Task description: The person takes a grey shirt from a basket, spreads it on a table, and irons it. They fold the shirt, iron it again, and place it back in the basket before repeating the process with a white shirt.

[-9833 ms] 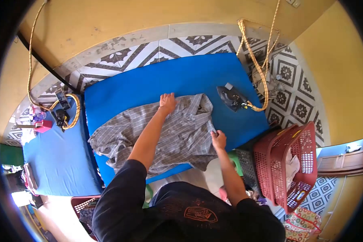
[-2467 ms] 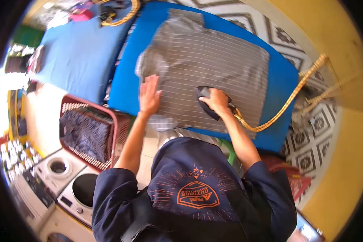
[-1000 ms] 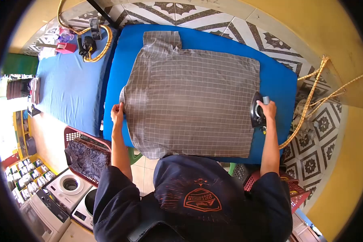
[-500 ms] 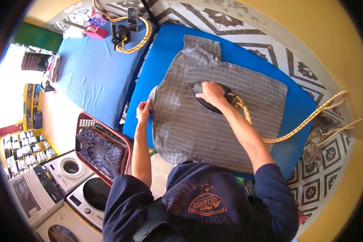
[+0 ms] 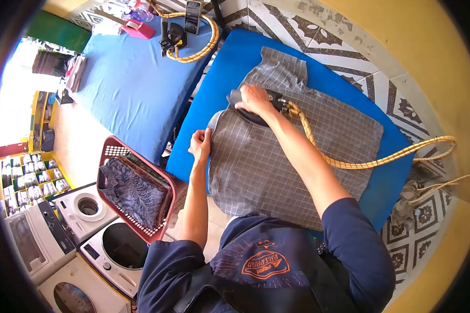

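A grey checked shirt [image 5: 292, 156] lies spread over the blue padded ironing table [image 5: 198, 112]. My right hand [image 5: 254, 100] is closed around the handle of a dark iron [image 5: 251, 116], which rests on the upper left part of the shirt. From the back of the iron a yellow wrapped hose [image 5: 360, 165] runs to the right across the cloth. At the shirt's left edge, my left hand [image 5: 199, 145] pinches the fabric between thumb and fingers.
A red basket [image 5: 109, 142] of folded patterned clothes stands left of the table. Another blue-covered table [image 5: 136, 78] holds a second iron [image 5: 173, 39], a phone [image 5: 192, 16] and a pink tape dispenser [image 5: 139, 29]. Washing machines [image 5: 115, 255] stand lower left; a tiled wall [image 5: 371, 62] borders the right.
My right hand has slid the iron up and to the left across the shirt. My left hand still pinches the shirt's left edge. The whole view has shifted slightly.
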`<state>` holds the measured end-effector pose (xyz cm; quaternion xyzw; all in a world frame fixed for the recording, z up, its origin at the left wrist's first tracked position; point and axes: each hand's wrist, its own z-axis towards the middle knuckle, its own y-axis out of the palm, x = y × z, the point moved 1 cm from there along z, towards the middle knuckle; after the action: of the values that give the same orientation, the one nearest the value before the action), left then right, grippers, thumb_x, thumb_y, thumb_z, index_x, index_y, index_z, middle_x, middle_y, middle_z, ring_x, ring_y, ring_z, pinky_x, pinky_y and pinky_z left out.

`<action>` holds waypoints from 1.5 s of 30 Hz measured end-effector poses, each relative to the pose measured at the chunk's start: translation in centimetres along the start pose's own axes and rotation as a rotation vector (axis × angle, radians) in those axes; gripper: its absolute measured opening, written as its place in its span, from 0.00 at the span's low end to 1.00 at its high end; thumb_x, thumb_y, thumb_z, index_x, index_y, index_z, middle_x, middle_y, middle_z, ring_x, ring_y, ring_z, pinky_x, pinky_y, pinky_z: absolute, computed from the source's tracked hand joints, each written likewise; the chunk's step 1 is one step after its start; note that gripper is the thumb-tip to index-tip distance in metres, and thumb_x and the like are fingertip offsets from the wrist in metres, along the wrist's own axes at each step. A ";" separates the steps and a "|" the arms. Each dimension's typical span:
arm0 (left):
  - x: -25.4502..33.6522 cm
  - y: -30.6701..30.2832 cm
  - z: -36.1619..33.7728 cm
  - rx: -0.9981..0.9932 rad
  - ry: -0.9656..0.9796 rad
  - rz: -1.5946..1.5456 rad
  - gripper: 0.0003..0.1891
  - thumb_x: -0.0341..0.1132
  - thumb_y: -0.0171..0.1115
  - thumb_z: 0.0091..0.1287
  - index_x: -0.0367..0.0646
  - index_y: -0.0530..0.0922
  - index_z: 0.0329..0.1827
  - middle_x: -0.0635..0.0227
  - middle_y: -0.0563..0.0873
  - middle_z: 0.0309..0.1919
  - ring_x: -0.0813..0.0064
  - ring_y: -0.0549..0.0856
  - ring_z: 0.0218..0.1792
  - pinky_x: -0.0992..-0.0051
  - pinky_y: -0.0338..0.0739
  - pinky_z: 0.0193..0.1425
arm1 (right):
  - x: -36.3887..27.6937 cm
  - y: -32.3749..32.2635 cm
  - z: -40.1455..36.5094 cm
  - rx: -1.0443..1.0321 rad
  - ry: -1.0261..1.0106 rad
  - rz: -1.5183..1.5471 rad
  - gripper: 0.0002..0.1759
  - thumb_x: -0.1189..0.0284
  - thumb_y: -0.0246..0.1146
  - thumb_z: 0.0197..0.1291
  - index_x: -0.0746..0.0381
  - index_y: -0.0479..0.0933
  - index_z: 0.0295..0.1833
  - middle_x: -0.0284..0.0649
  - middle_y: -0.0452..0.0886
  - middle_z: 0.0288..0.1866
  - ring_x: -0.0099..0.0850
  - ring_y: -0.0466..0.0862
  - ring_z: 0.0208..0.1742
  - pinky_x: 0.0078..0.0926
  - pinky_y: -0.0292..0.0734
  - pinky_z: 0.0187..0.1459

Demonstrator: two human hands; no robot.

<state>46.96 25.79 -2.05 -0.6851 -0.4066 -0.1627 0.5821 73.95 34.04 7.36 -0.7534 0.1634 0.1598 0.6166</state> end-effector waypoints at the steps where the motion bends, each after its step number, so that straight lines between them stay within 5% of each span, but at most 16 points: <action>1: 0.1 -0.1 -0.1 -0.002 0.006 0.018 0.21 0.60 0.66 0.67 0.50 0.85 0.36 0.79 0.78 0.26 0.78 0.78 0.32 0.64 0.62 0.51 | 0.2 0.3 -0.9 -0.033 -0.059 -0.021 0.29 0.53 0.80 0.48 0.66 0.83 0.44 0.54 0.88 0.43 0.50 0.89 0.47 0.45 0.85 0.47; 9: 0.4 -0.3 -0.6 0.086 0.043 0.050 0.20 0.57 0.67 0.68 0.49 0.84 0.31 0.77 0.77 0.25 0.75 0.78 0.32 0.62 0.63 0.52 | 4.1 -2.2 0.4 0.111 0.164 0.012 0.28 0.53 0.80 0.48 0.66 0.83 0.44 0.54 0.88 0.41 0.51 0.89 0.45 0.46 0.85 0.46; 11: 1.0 -0.6 -0.5 0.023 0.005 -0.023 0.19 0.56 0.67 0.68 0.48 0.83 0.36 0.76 0.79 0.25 0.74 0.79 0.31 0.58 0.65 0.56 | 4.7 -2.8 -1.8 -0.051 0.088 -0.011 0.31 0.52 0.80 0.47 0.67 0.82 0.44 0.56 0.87 0.43 0.52 0.88 0.48 0.48 0.84 0.47; 12: 1.6 -0.6 -1.2 0.112 0.026 -0.106 0.19 0.55 0.65 0.69 0.48 0.82 0.47 0.71 0.84 0.35 0.70 0.82 0.41 0.58 0.67 0.59 | 5.4 -2.5 -4.4 -0.016 -0.062 -0.050 0.31 0.52 0.79 0.47 0.68 0.81 0.45 0.56 0.86 0.42 0.54 0.87 0.48 0.50 0.83 0.47; 13: 3.6 -0.6 -1.9 0.251 0.083 0.168 0.21 0.52 0.61 0.74 0.46 0.77 0.58 0.63 0.84 0.51 0.62 0.81 0.53 0.61 0.69 0.61 | 5.5 -2.7 -7.5 -0.012 -0.123 -0.053 0.30 0.53 0.79 0.48 0.68 0.80 0.45 0.56 0.85 0.40 0.55 0.86 0.47 0.51 0.83 0.45; 15: 7.1 0.0 -3.5 0.261 0.424 0.089 0.20 0.44 0.56 0.77 0.42 0.74 0.66 0.57 0.79 0.63 0.55 0.76 0.64 0.58 0.66 0.67 | 5.9 -2.9 -12.3 -0.063 -0.079 0.040 0.28 0.54 0.78 0.50 0.65 0.81 0.45 0.57 0.86 0.39 0.56 0.87 0.43 0.50 0.84 0.44; 18: 13.0 4.2 -7.2 -0.024 0.767 -0.098 0.23 0.32 0.55 0.76 0.38 0.69 0.73 0.52 0.76 0.68 0.52 0.72 0.70 0.54 0.58 0.76 | 8.1 -2.2 -15.8 -0.209 0.038 0.006 0.28 0.52 0.77 0.50 0.64 0.84 0.48 0.54 0.88 0.38 0.52 0.88 0.42 0.47 0.84 0.43; 21: 15.0 8.2 -7.2 -0.300 0.986 0.017 0.29 0.39 0.51 0.78 0.39 0.60 0.80 0.54 0.66 0.77 0.51 0.58 0.81 0.54 0.51 0.82 | 10.7 -4.0 -14.7 -0.116 0.105 0.019 0.27 0.51 0.77 0.51 0.63 0.84 0.45 0.54 0.87 0.34 0.53 0.88 0.39 0.48 0.83 0.42; 27: 12.9 10.6 -5.3 -0.213 0.959 0.572 0.33 0.49 0.41 0.81 0.45 0.51 0.84 0.59 0.51 0.84 0.55 0.50 0.84 0.51 0.44 0.84 | 20.0 -9.5 -8.2 0.128 0.474 0.033 0.32 0.50 0.80 0.46 0.66 0.84 0.46 0.57 0.87 0.44 0.52 0.88 0.49 0.47 0.84 0.47; 31: 12.8 10.9 -5.3 -0.189 0.972 0.548 0.31 0.50 0.43 0.81 0.50 0.55 0.84 0.62 0.54 0.84 0.56 0.51 0.83 0.51 0.43 0.84 | 21.7 -10.4 -7.9 0.088 0.532 0.037 0.32 0.50 0.80 0.46 0.66 0.85 0.45 0.56 0.88 0.44 0.52 0.88 0.48 0.47 0.84 0.47; 33: 12.7 11.0 -5.3 -0.223 0.978 0.514 0.31 0.50 0.43 0.81 0.50 0.56 0.83 0.62 0.55 0.83 0.55 0.51 0.83 0.50 0.42 0.84 | 18.6 -11.0 -11.1 -0.088 0.380 0.038 0.32 0.51 0.79 0.45 0.67 0.84 0.45 0.58 0.87 0.45 0.52 0.87 0.48 0.47 0.82 0.46; 35: 13.1 11.6 -5.4 -0.191 0.910 0.542 0.32 0.52 0.43 0.81 0.50 0.56 0.84 0.62 0.55 0.83 0.54 0.50 0.83 0.49 0.41 0.84 | 15.7 -9.1 -15.7 -0.037 0.252 0.063 0.27 0.52 0.78 0.48 0.65 0.83 0.40 0.55 0.86 0.40 0.53 0.87 0.45 0.49 0.81 0.45; 39: 17.4 13.3 -7.3 -0.267 0.998 0.397 0.33 0.53 0.44 0.80 0.49 0.55 0.84 0.63 0.56 0.83 0.57 0.50 0.84 0.48 0.38 0.84 | 13.4 -3.6 -21.4 -0.171 0.218 0.071 0.24 0.53 0.77 0.51 0.62 0.84 0.42 0.53 0.87 0.36 0.52 0.88 0.42 0.49 0.84 0.45; 43: 18.3 15.2 -4.2 -0.189 1.051 0.538 0.32 0.51 0.41 0.81 0.48 0.53 0.84 0.65 0.55 0.84 0.58 0.50 0.84 0.47 0.36 0.84 | 19.9 -6.5 -21.5 0.082 0.302 0.055 0.25 0.51 0.75 0.52 0.62 0.85 0.41 0.54 0.87 0.37 0.52 0.88 0.41 0.48 0.82 0.44; 45: 16.6 15.9 -2.4 -0.181 0.991 0.546 0.32 0.49 0.42 0.81 0.52 0.52 0.85 0.67 0.51 0.85 0.57 0.48 0.84 0.46 0.35 0.84 | 25.1 -10.0 -21.5 0.120 0.574 0.165 0.27 0.50 0.76 0.48 0.63 0.86 0.41 0.54 0.88 0.37 0.52 0.88 0.41 0.48 0.82 0.44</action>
<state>69.66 29.78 -0.38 -0.6542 0.1222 -0.3423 0.6633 101.72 13.55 9.12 -0.7141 0.4008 -0.0198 0.5736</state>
